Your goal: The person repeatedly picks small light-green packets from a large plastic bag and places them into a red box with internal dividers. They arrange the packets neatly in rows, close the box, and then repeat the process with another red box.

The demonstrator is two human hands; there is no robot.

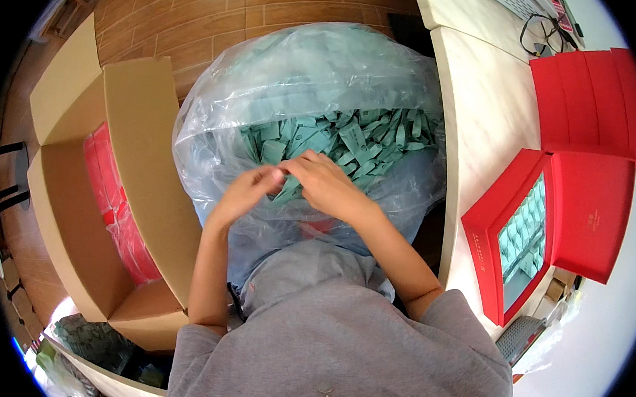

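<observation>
At centre: left hand (pixel 247 191) and right hand (pixel 321 187), fingers bent, fingertips close together; cannot tell whether grasping anything. Just beyond and below: green packets (pixel 358 140) in clear plastic bag (pixel 297 62). Left: open cardboard box (pixel 143 144) with red packages (pixel 117 204). Right: open red box (pixel 484 241) on pale table (pixel 480 99).

Marbled tabletop (pixel 477 99): an open red box (pixel 484 245) and overlapping red panels (pixel 593 102) are carried on its pale surface.
Brown tiled floor (pixel 198 9): partly hidden by an open cardboard box (pixel 138 107), whose base cannot be seen.
</observation>
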